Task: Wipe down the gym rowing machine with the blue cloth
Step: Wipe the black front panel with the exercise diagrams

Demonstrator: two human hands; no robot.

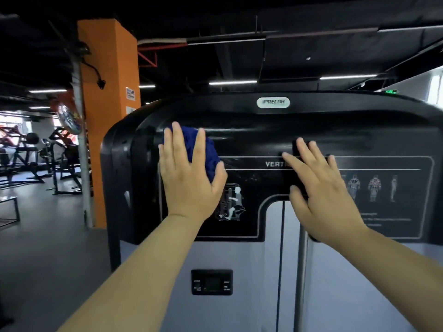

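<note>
**Blue cloth on the black cover: wipe under way, upper left**

Orange pillar is standing at far left, behind the machine. The left hand is pressing the blue cloth against the rowing machine, at the upper-left corner of its glossy black cover. The cloth is bunching under the palm and showing between the fingers. Grip here: wide, fingers straight and spread, nothing pinched.

The right hand is lying flat on the cover further right, across the placard heading. Its grip is likewise wide and is holding nothing; it is probably bracing.

Judgement: the stroke is working the left edge.
- Flattening the bunched cloth would be giving more contact.
- Overlapping strokes should be running rightward toward the printed placard.
- The right hand should be lifting clear ahead of the cloth, so no patch goes missed.
- The curved top by the Precor badge is likely needing its own pass.
</note>
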